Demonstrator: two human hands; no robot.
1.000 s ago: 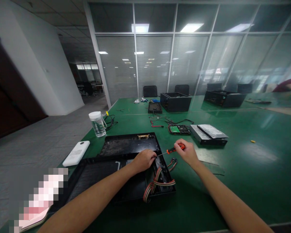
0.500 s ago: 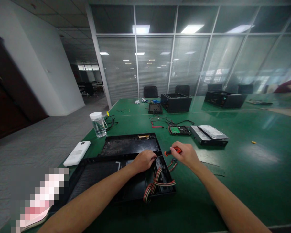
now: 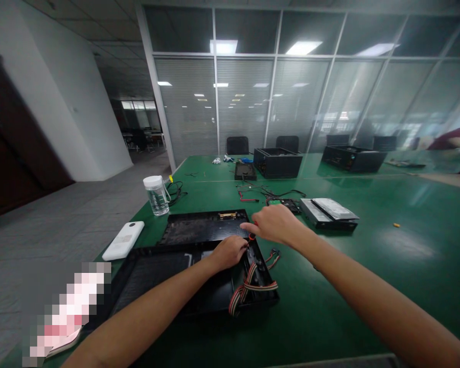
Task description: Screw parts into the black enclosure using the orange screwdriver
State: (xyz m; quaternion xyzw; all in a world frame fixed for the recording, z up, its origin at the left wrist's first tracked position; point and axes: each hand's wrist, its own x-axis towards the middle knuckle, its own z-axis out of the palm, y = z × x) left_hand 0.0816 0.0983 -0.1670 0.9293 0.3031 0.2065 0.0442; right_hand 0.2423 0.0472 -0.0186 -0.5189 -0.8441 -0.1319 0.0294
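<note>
My right hand (image 3: pixel 274 222) is wrapped round the red-and-black handle of a screwdriver (image 3: pixel 252 236), which stands nearly upright, tip down. Its tip is hidden close to the fingers of my left hand (image 3: pixel 230 251). Those fingers are pinched together over the far right part of a black computer case panel (image 3: pixel 153 276); whatever is between them is too small to make out. A striped bundle of wires (image 3: pixel 260 287) loops over the panel's right end. Just behind lies a second black panel (image 3: pixel 199 230) with a brass-coloured piece (image 3: pixel 227 215) on its far edge.
At left stand a water bottle (image 3: pixel 157 198) and a white phone-like device (image 3: pixel 123 240). Behind my right hand lie a hard drive (image 3: pixel 291 205) and a silver drive unit (image 3: pixel 329 212). Black computer cases (image 3: pixel 278 163) stand farther back. A person (image 3: pixel 454 138) is at far right.
My right hand has moved left and tipped the screwdriver from nearly level to upright, handle above the tip. My left hand has stayed in place.
</note>
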